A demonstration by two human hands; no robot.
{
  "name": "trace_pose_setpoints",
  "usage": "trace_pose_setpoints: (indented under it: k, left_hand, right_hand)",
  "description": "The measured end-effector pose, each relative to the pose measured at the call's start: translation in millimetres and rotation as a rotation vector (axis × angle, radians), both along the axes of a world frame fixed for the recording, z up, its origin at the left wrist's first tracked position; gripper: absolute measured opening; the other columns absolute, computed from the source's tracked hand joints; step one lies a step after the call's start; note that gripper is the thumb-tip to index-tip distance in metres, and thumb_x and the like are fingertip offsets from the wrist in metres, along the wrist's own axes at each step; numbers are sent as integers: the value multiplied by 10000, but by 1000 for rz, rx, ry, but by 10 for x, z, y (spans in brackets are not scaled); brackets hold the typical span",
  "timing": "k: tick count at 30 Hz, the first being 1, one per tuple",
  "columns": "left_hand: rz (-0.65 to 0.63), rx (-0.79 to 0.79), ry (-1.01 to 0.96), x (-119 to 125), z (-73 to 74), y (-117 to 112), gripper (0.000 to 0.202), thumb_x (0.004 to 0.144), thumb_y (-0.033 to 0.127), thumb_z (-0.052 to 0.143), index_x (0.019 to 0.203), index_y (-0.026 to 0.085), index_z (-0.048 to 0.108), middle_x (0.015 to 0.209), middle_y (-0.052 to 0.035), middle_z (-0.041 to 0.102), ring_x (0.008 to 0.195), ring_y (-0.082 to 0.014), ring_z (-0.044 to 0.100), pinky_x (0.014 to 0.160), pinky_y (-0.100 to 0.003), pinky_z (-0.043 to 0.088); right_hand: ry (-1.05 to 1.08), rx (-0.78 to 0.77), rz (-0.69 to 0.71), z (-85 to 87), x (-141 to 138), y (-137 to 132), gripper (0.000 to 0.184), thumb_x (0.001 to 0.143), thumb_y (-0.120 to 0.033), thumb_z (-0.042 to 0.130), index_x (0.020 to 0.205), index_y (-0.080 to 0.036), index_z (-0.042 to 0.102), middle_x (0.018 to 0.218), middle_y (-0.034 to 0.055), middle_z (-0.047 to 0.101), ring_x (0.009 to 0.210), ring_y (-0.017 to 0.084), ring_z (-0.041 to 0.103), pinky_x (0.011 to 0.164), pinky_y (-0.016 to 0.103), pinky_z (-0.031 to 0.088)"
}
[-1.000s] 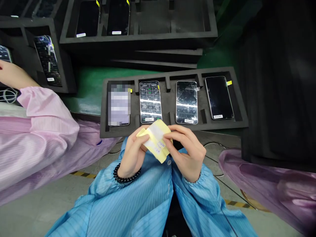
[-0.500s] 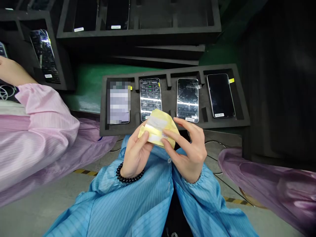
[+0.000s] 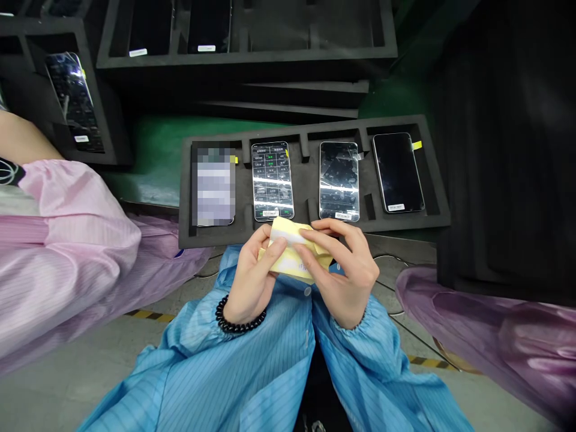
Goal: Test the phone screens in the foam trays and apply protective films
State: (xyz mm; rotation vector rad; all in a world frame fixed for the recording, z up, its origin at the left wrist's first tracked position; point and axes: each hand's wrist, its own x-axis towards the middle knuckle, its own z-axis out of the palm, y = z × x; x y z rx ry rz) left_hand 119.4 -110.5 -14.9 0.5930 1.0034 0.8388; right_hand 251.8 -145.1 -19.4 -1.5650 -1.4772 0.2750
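Both my hands hold a small yellow sheet of stickers [image 3: 288, 259] close to my chest. My left hand [image 3: 252, 277], with a black bead bracelet at the wrist, grips its left side. My right hand [image 3: 344, 273] pinches its right side with thumb and fingers. Just beyond them lies a black foam tray [image 3: 310, 225] with several phones in slots: one lit screen [image 3: 214, 187], two with glossy film [image 3: 271, 180] [image 3: 339, 181], and one dark phone [image 3: 398, 173] with a yellow tab.
More black foam trays [image 3: 243, 60] with phones are stacked at the back on a green surface [image 3: 157, 156]. A co-worker's pink sleeve [image 3: 67, 234] fills the left. A purple sleeve [image 3: 486, 336] reaches in at the right, by a dark foam stack [image 3: 508, 180].
The yellow sheet has tipped down flatter and lower between my hands. My right fingers have slid over its top. The view shifted slightly.
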Motion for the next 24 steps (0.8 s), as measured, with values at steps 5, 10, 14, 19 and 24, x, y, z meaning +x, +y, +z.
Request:
trace_pose_setpoints:
  k: [5, 10, 14, 19, 24]
  left_hand:
    - [38, 114, 26, 26, -49, -59, 351, 813, 444, 774, 850, 207, 518, 737, 33, 607, 610, -82, 550, 580, -191, 463]
    - [67, 224, 110, 9, -111, -97, 305, 867, 433, 722, 856, 215, 509, 738, 37, 557, 608, -83, 525, 563, -190, 445]
    - [63, 138, 79, 21, -95, -72, 348, 839, 472, 743, 915, 217, 520, 757, 24, 616, 660, -107, 590, 589, -201, 460]
    - [80, 38, 49, 45, -94, -41, 415, 801, 490, 771, 983, 206, 528, 848, -4, 671, 768, -148, 663, 671, -240, 510]
    - [91, 79, 61, -2, -132, -43, 348, 828, 465, 754, 888, 220, 513, 797, 23, 633, 640, -100, 566, 609, -234, 470]
  right_hand:
    - [9, -25, -40, 32, 2, 9, 102, 891, -219, 714, 986, -244, 741, 1090, 48, 701, 955, 189, 648, 859, 386, 557]
    - [4, -7, -65, 34, -12, 23, 59, 891, -228, 716, 943, -255, 727, 1076, 37, 703, 952, 190, 655, 852, 382, 553]
    - [-131, 73, -90, -1, -45, 38, 60, 894, -193, 706, 903, -253, 703, 1061, 43, 711, 963, 202, 660, 857, 385, 523]
    - [-110, -27, 8, -12, -62, 61, 31, 920, -198, 662, 906, -226, 657, 1090, 55, 680, 1038, 203, 624, 908, 375, 507]
    - [-13, -169, 121, 48, 28, 113, 40, 917, -224, 655, 885, -206, 639, 1128, 62, 632, 1088, 198, 583, 939, 355, 493]
